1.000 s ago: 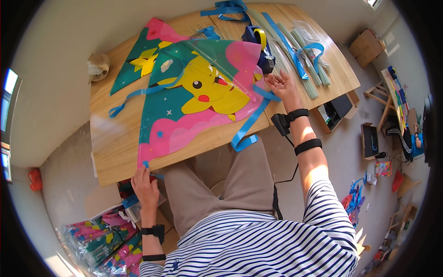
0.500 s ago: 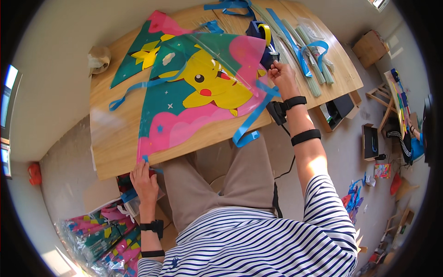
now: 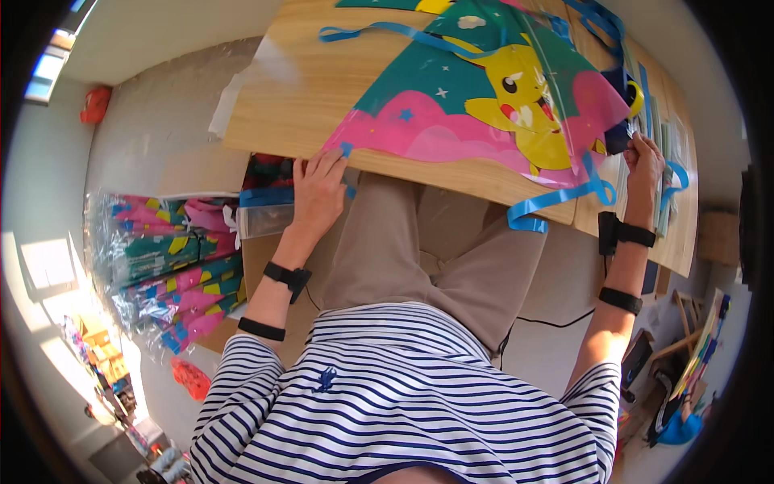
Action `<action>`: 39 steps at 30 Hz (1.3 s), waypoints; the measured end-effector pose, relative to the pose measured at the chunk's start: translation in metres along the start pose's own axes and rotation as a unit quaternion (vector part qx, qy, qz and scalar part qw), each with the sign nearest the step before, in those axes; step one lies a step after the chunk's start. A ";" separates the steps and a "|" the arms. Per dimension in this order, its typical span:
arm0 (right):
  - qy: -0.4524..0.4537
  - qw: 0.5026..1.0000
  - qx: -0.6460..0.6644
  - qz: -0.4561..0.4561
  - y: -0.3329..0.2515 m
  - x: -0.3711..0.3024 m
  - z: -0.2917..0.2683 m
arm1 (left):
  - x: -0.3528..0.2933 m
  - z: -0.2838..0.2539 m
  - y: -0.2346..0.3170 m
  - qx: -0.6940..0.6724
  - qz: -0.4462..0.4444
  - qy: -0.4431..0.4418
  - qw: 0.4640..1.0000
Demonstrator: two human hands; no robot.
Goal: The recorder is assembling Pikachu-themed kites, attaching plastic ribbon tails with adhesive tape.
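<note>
A kite (image 3: 435,133) with a yellow cartoon character on green and pink lies across the table, with blue ribbon tails (image 3: 536,206) attached. At its near left corner, beside a small blue patch, the fingers of my left hand (image 3: 321,189) close on the kite at the table's edge. My right hand (image 3: 645,165) is at the kite's right tip, next to a dark blue tape dispenser (image 3: 617,133) with a yellow roll (image 3: 636,98). Its thumb and fingertips are pinched together; what they hold, if anything, is too small to make out.
The wooden table (image 3: 278,105) spans the top of the view. Thin pale rods (image 3: 671,141) lie at its right side. Below left stand plastic-wrapped bundles of folded kites (image 3: 173,254) and a clear bin (image 3: 264,221). A red bag (image 3: 191,377) lies on the floor.
The view has swung left and down, so table and kite appear higher and further right. My left hand stays at the kite's corner, my right hand beside the tape dispenser.
</note>
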State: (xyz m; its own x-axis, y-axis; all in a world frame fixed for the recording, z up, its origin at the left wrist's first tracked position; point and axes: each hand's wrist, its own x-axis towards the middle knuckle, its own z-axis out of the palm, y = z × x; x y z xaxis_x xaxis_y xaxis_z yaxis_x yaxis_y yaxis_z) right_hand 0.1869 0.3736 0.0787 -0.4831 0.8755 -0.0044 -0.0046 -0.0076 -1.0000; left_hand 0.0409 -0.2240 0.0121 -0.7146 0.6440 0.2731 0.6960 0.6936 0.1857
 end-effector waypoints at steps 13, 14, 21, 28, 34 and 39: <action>-0.553 0.758 -0.238 -0.252 0.002 -0.194 0.313 | 0.000 0.007 0.002 -0.024 -0.049 0.027 0.998; -0.587 0.725 -0.272 -0.237 0.004 -0.203 0.330 | -0.001 0.007 0.002 -0.028 -0.054 0.027 0.998; -0.657 0.596 -0.400 -0.231 0.031 -0.236 0.395 | -0.007 0.012 -0.001 -0.038 -0.061 0.051 0.996; -0.663 0.543 -0.432 -0.281 0.047 -0.238 0.412 | -0.006 0.008 -0.001 -0.052 -0.059 0.067 0.995; -0.662 0.530 -0.451 -0.278 0.056 -0.237 0.419 | -0.004 0.007 -0.001 -0.055 -0.059 0.066 0.995; -0.657 0.531 -0.456 -0.281 0.058 -0.239 0.421 | -0.004 0.007 -0.001 -0.056 -0.053 0.070 0.995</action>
State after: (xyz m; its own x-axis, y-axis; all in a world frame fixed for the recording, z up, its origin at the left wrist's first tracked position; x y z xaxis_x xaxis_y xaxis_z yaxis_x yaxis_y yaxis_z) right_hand -0.0661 -0.0394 0.0250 -0.8263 -0.4811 -0.2929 -0.3350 0.8379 -0.4310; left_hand 0.0423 -0.2253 0.0040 -0.7737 0.5116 0.3736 0.6256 0.7102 0.3228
